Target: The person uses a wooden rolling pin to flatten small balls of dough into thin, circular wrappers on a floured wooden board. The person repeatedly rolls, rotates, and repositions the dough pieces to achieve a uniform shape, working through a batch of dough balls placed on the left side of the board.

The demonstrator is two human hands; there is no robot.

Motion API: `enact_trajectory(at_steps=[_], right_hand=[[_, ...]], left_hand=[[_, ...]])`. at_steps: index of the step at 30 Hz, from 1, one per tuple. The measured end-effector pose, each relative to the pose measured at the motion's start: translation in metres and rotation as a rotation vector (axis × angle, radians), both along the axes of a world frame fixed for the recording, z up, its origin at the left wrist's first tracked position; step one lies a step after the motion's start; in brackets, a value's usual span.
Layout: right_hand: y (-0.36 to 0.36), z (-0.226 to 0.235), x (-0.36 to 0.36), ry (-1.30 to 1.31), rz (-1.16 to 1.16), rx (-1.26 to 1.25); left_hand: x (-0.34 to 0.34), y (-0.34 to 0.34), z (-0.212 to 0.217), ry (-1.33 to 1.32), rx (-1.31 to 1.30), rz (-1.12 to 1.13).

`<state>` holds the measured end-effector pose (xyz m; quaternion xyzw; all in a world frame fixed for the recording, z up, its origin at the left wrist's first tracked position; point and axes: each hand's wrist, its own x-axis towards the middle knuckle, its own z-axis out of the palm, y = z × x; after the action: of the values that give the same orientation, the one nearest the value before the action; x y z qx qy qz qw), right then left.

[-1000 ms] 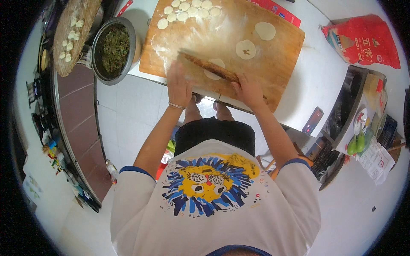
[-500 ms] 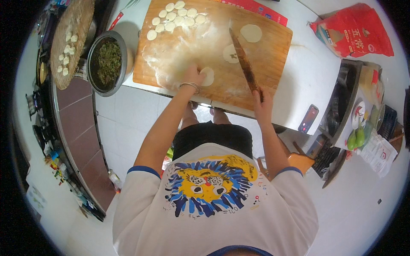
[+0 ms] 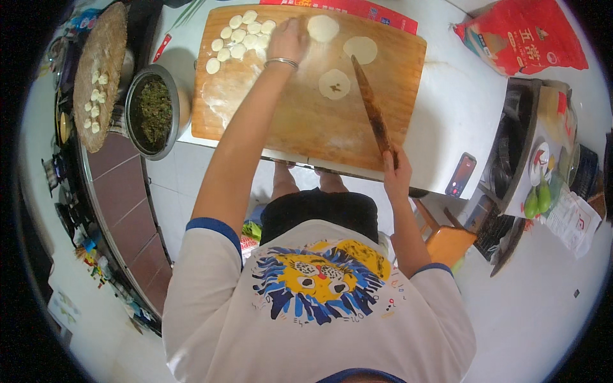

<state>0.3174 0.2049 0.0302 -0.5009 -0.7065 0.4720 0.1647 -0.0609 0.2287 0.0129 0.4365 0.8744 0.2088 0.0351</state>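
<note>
A dark, tapered rolling pin (image 3: pixel 369 102) is gripped at its near end by my right hand (image 3: pixel 397 167); its far tip touches or overlaps a flat dough round (image 3: pixel 361 48). My left hand (image 3: pixel 288 42) is over the far part of the wooden board (image 3: pixel 287 124), beside a cluster of small dough discs (image 3: pixel 237 36). The left fingers point away and are mostly hidden, so their grip does not show. Just right of that hand lies another thin dough round (image 3: pixel 323 29). A third round (image 3: pixel 334 84) has small dark bits at its middle.
A pot of chopped green filling (image 3: pixel 154 112) stands left of the board. Farther left, a woven tray (image 3: pixel 102 57) bears several dough pieces. A red-handled utensil (image 3: pixel 163 48) lies near the pot. At the right are a phone (image 3: pixel 461 173) and a red bag (image 3: pixel 520 45).
My left hand has moved from the board's near side to its far side, beside the small discs. The dough round it touched now lies at the far side. The right hand keeps the rolling pin.
</note>
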Motion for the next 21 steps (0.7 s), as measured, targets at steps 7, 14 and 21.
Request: enact_trajectory(at_steps=[7,14,21], right_hand=[[-0.002,-0.001,-0.001,-0.003,0.012,0.036],[-0.002,-0.003,-0.026,-0.057,0.214,0.215],[0.005,0.007,-0.079,-0.323,0.705,0.403]], left_hand=[[0.002,-0.058,-0.043,0.251,-0.110,-0.267],[0.113,-0.161,-0.021,-0.214,-0.099,-0.074],[0.100,-0.213,0.009,0.009,0.125,-0.022]])
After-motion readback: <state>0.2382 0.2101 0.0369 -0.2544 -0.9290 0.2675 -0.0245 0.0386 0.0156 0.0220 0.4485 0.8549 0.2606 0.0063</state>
